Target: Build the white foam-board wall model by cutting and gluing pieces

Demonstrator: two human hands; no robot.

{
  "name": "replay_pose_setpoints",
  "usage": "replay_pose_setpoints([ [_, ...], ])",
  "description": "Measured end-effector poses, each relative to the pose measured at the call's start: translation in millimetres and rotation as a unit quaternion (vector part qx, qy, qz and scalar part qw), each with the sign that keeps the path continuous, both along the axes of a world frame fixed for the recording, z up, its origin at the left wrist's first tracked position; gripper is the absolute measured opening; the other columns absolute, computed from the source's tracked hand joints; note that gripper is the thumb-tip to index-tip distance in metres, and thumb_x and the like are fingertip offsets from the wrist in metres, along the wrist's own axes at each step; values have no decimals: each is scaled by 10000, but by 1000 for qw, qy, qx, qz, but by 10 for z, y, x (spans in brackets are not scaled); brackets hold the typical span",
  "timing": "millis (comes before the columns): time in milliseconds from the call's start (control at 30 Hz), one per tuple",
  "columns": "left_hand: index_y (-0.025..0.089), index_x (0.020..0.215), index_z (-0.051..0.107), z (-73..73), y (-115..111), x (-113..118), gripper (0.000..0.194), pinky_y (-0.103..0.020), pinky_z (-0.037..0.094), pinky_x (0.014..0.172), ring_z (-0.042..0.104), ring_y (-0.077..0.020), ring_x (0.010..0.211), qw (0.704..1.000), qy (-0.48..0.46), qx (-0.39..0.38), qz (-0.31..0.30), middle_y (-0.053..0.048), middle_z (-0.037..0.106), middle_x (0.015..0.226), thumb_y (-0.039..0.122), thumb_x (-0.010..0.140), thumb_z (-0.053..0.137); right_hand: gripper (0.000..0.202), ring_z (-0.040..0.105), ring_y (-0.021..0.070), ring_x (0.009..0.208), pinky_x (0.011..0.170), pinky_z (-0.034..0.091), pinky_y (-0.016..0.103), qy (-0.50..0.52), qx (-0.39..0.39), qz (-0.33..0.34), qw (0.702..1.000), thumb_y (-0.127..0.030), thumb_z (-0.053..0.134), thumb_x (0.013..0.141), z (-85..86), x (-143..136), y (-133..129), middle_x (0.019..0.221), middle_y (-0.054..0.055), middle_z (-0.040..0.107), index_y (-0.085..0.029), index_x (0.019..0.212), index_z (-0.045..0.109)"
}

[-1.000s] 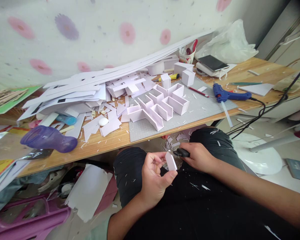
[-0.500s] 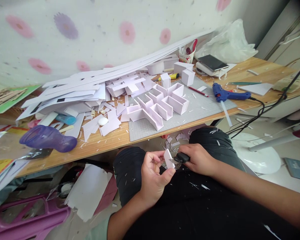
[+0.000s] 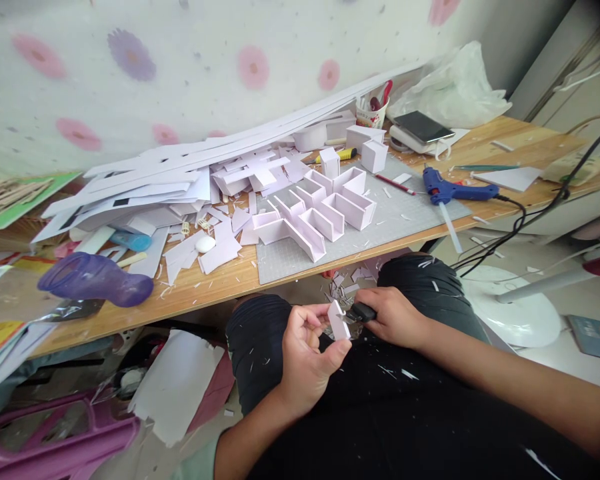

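Above my lap, my left hand (image 3: pixel 307 353) pinches a small white board piece (image 3: pixel 338 321) by its edges between thumb and fingers. The piece stands tilted, with a notch in the edge facing right. My right hand (image 3: pixel 397 317) is closed round a black-handled cutting tool (image 3: pixel 363 312). Its tip is close to the notched edge; I cannot tell whether they touch. Part of the tool is hidden by my fingers. On the table ahead, a white board model with several open channels (image 3: pixel 325 207) rests on a grey cutting mat (image 3: pixel 405 207).
A blue glue gun (image 3: pixel 457 189) lies on the right, its cord trailing off the table. White strips and offcuts (image 3: pixel 145 177) are heaped at the left back. A purple container (image 3: pixel 97 280) lies near the front left edge. Scraps litter the floor (image 3: pixel 343 283).
The edge of the white piece now shows a notch where the tool's tip was. The tool has drawn slightly back from it. My left hand has barely moved.
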State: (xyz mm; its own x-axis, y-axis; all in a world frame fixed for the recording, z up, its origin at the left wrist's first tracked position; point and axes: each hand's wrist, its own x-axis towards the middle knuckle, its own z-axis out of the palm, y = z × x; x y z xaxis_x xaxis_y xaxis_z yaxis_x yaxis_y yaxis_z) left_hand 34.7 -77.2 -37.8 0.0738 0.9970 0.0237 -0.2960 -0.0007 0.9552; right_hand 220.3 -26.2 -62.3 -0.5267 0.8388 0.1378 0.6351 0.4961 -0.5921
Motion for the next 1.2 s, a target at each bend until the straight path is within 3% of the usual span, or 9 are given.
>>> replay_pose_setpoints([
  [233,203,810,416,11,-21,7,394,-323,464,870,628,-161,939,1000,4,17,-3,-29,638,993,220,665,782,76,556,173,617,584,349,243,-14,-24,-19,999,-135,512,703,-78,9,44,668,22,595,-205,724,492],
  [433,199,807,419,32,-34,11,405,-334,459,880,632,-165,934,1000,5,18,-4,-33,647,981,212,651,793,90,546,169,598,583,354,247,-4,-73,-68,995,-231,503,811,-192,17,87,654,20,577,-207,724,501],
  [867,200,794,401,27,15,-3,377,-298,483,844,628,-131,902,1000,5,6,9,-12,648,968,206,685,762,62,525,158,580,565,352,241,11,6,53,999,-135,486,715,115,30,-53,654,27,576,-195,707,497],
  [1200,202,797,400,24,9,-2,388,-329,482,853,630,-153,914,1000,14,5,7,-24,642,984,198,668,766,46,559,160,600,570,349,237,-10,8,15,1000,-156,496,729,31,41,1,665,29,610,-196,718,514],
])
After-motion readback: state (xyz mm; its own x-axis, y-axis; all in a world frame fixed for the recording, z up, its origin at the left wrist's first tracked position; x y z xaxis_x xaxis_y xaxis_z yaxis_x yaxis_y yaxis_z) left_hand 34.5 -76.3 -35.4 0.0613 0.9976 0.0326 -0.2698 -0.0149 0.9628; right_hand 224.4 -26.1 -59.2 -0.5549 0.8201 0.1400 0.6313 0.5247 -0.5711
